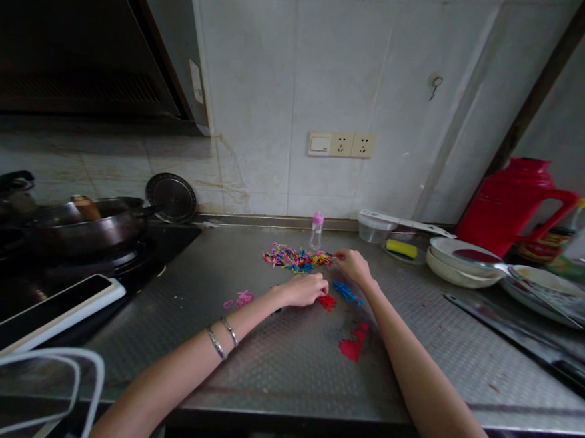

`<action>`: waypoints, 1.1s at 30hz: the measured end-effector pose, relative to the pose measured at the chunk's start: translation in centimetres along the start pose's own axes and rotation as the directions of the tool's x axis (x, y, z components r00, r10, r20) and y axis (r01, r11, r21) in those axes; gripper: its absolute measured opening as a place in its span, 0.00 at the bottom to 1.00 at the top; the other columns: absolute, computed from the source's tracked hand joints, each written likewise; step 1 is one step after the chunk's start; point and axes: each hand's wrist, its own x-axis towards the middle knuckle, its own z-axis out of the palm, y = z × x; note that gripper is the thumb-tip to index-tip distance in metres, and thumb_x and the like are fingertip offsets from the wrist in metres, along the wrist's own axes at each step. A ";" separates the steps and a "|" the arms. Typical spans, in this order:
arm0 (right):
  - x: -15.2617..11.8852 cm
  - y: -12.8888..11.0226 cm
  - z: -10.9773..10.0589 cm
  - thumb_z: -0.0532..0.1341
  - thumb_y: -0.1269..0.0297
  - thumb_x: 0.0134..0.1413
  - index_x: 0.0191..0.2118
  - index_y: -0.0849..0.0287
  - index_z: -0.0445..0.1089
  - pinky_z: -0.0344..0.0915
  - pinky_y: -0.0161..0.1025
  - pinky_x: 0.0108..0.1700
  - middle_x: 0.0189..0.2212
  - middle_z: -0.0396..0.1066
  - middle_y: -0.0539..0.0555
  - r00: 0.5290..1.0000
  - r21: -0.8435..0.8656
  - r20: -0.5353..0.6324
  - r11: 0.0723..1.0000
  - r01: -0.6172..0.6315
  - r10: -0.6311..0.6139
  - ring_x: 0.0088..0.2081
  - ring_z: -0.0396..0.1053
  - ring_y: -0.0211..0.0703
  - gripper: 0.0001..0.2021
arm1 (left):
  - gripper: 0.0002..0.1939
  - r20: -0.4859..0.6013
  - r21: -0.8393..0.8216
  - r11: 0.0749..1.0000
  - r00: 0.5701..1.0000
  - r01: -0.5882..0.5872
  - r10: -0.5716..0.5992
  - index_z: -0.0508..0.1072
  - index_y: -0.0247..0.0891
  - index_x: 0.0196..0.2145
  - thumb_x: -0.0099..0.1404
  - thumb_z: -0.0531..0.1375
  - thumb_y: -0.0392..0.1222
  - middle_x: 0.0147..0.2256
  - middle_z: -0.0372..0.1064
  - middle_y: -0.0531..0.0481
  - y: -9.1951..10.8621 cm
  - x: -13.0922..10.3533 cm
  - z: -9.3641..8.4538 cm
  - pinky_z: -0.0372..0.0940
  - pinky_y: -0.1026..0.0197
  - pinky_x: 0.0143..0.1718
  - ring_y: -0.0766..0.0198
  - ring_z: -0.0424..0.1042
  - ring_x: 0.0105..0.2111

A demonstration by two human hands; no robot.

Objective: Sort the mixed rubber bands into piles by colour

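Note:
A loose heap of mixed-colour rubber bands (294, 258) lies on the steel counter. At its right end, my right hand (354, 266) has thumb and finger pinched together; what is between them is too small to tell. My left hand (307, 289) is closed, with fingertips pointing down just above a small pile of red bands (327, 303). Its fingers hide whatever they hold. Blue bands (347, 291) form a pile beneath my right wrist. Farther left sits a little group of pink bands (244, 299). A flat red patch (354, 343) lies nearer me.
Behind the heap stands a small clear bottle with a pink cap (316, 231). Stacked bowls (462, 271), a long knife (514, 338) and a red thermos (504, 207) are at right. To the left are a pan (91, 228) on the stove and a white-edged device (50, 315).

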 end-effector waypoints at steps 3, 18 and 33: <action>0.0 -0.1 0.4 0.54 0.63 0.48 0.41 0.52 0.72 0.59 0.32 0.34 0.37 0.73 0.54 0.999 -0.005 0.041 1.000 0.006 -0.006 0.39 0.68 0.43 0.15 | 0.08 -0.075 -0.006 0.999 0.997 -0.034 0.033 0.69 0.36 0.35 0.62 0.51 0.38 0.35 0.64 0.46 0.0 0.1 -0.6 0.59 0.64 0.37 0.64 0.66 0.35; -0.1 -0.4 2.1 0.52 0.64 0.51 0.44 0.53 0.69 0.59 0.33 0.37 0.41 0.70 0.55 0.993 -0.040 0.032 0.993 0.113 -0.111 0.42 0.66 0.45 0.15 | 0.12 -0.362 -0.342 0.924 0.884 0.171 -0.297 0.72 0.32 0.31 0.61 0.51 0.41 0.32 0.70 0.47 -7.3 -1.3 -1.0 0.60 0.65 0.35 0.66 0.67 0.31; 0.4 0.4 2.1 0.48 0.66 0.53 0.45 0.56 0.65 0.58 0.33 0.34 0.39 0.69 0.57 0.997 0.065 -0.054 0.997 0.051 -0.047 0.39 0.66 0.43 0.15 | 0.13 -0.405 -0.699 0.648 0.580 0.302 -0.707 0.73 0.30 0.30 0.56 0.53 0.41 0.21 0.66 0.51 -12.5 -5.3 -2.1 0.55 0.69 0.22 0.71 0.60 0.19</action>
